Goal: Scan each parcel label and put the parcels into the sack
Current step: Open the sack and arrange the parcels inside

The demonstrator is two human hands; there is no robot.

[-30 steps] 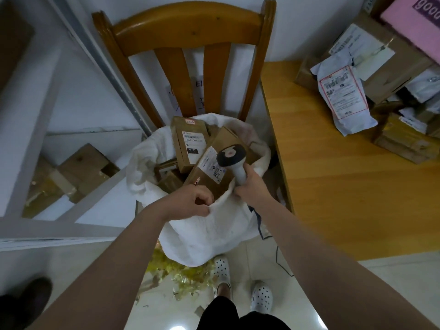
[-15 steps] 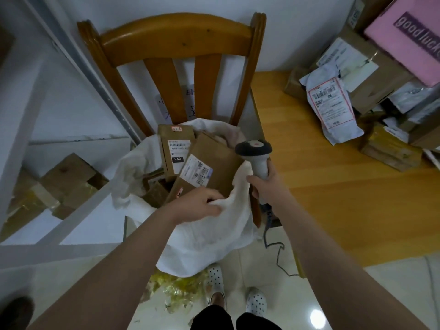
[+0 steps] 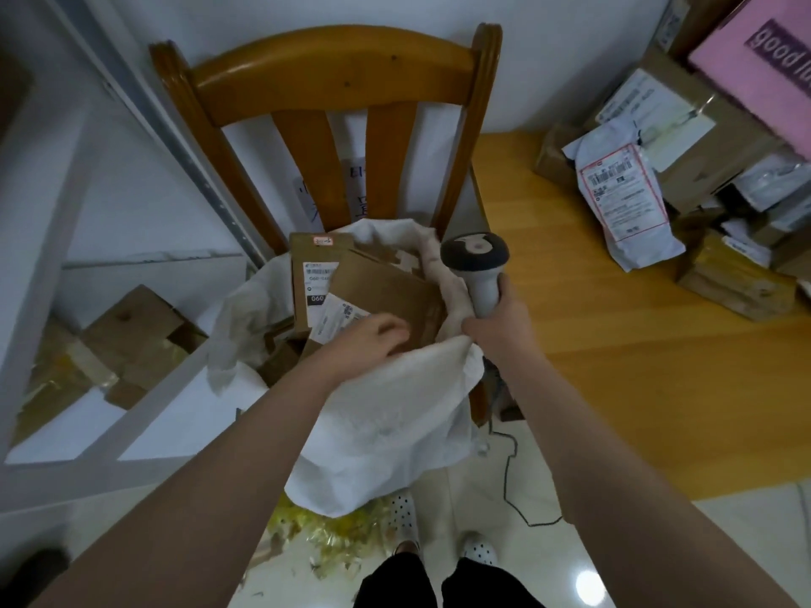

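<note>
The brown parcel (image 3: 386, 291) lies slanted in the open mouth of the white sack (image 3: 395, 414), at the near side of the mouth. The left hand (image 3: 368, 340) is on the near lower end of it, with the fingers bent over the cardboard and holding it. This hand covers a part of the white label (image 3: 338, 315) of the parcel, and the print there is too blurred to read. Behind it, at the far left side of the mouth, a second parcel (image 3: 307, 261) stands upright; on its label one can read "060" in white on a black bar. The right hand (image 3: 496, 313) is just beside the right rim of the sack and is closed around the handle of the scanner (image 3: 476, 256), whose dark head points up above the rim. The sack sits on the seat of a wooden chair (image 3: 333, 76). At the far right corner of the wooden table (image 3: 614, 344) more parcels are piled. Among them is a white mailing bag (image 3: 623, 204) with a red-framed label and barcodes too small to read, and a pink box (image 3: 755, 68) with the letters "good lu", cut by the picture edge.
</note>
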